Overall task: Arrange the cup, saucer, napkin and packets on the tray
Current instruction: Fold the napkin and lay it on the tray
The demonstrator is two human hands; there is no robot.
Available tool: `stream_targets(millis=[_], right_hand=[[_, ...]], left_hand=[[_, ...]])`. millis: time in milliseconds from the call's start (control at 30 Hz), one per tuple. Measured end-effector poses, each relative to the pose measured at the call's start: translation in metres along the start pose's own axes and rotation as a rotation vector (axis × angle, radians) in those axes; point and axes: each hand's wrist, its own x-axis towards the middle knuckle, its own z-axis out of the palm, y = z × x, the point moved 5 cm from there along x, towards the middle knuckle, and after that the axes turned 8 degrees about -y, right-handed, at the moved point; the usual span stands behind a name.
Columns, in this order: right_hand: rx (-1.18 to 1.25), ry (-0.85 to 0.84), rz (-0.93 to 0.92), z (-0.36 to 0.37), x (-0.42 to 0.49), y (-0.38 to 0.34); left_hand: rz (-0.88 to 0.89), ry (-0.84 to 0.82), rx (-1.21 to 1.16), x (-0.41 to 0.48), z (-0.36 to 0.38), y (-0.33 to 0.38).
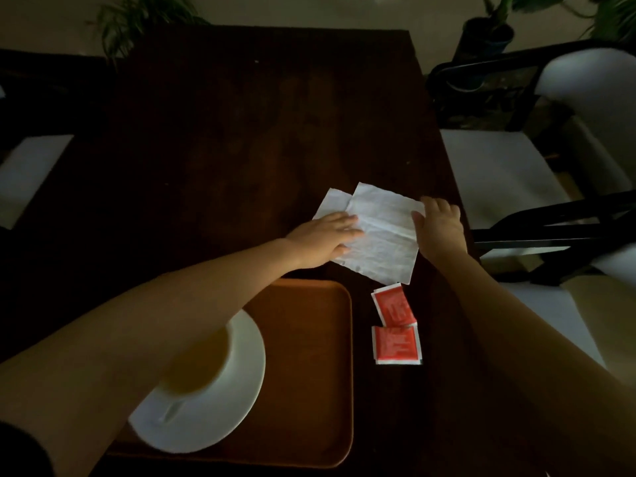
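Note:
A white paper napkin (382,232) lies unfolded on the dark table beyond the tray. My left hand (323,237) rests flat on its left part, fingers spread. My right hand (438,223) touches its right edge, fingers apart; whether it pinches the edge I cannot tell. An orange tray (309,356) sits near me with a white saucer (237,383) on it, and a white cup (203,366) of yellowish drink stands on the saucer, partly hidden by my left forearm. Two red packets (394,306) (397,345) lie on the table just right of the tray.
The dark wooden table (241,132) stretches away ahead. A black-framed chair with a white cushion (509,173) stands at the right, another white cushion (31,173) at the left. Potted plants (488,32) stand at the far wall.

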Motion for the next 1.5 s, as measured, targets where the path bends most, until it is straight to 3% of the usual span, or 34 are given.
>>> stream_targets(millis=[167, 300, 400, 600, 767, 933, 1000, 1067, 1167, 1300, 1500], right_hand=[[-0.02, -0.038, 0.029, 0.008, 0.025, 0.007], [0.237, 0.021, 0.08, 0.005, 0.029, 0.014], [0.409, 0.1, 0.021, 0.003, 0.021, 0.013], [0.672, 0.2, -0.058, 0.0, -0.012, 0.006], [0.652, 0.109, -0.213, 0.003, -0.039, 0.006], [0.369, -0.074, -0.326, 0.019, -0.062, 0.006], [0.329, -0.09, -0.3, 0.022, -0.063, 0.009], [0.352, 0.008, -0.227, 0.016, -0.06, 0.012], [0.273, 0.107, -0.056, 0.011, -0.048, 0.016], [0.147, 0.057, 0.009, 0.021, -0.038, 0.014], [0.272, 0.107, 0.021, 0.023, -0.037, 0.013]], left_hand=[[0.042, 0.028, 0.047, 0.003, 0.001, -0.007], [0.098, 0.13, 0.094, -0.003, -0.001, -0.004], [0.129, 0.221, 0.115, -0.007, -0.002, -0.002], [0.102, 0.172, -0.006, -0.009, -0.002, -0.001], [0.019, 0.375, -0.194, -0.03, -0.024, -0.013], [-0.173, 0.607, -0.354, -0.035, -0.057, -0.033], [-0.126, 0.55, -0.378, -0.023, -0.061, -0.025], [-0.06, 0.406, -0.355, -0.006, -0.056, -0.011], [-0.029, 0.241, -0.14, 0.015, -0.039, 0.009], [-0.075, 0.208, 0.28, 0.03, -0.029, 0.022], [-0.058, 0.223, 0.289, 0.035, -0.031, 0.028]])
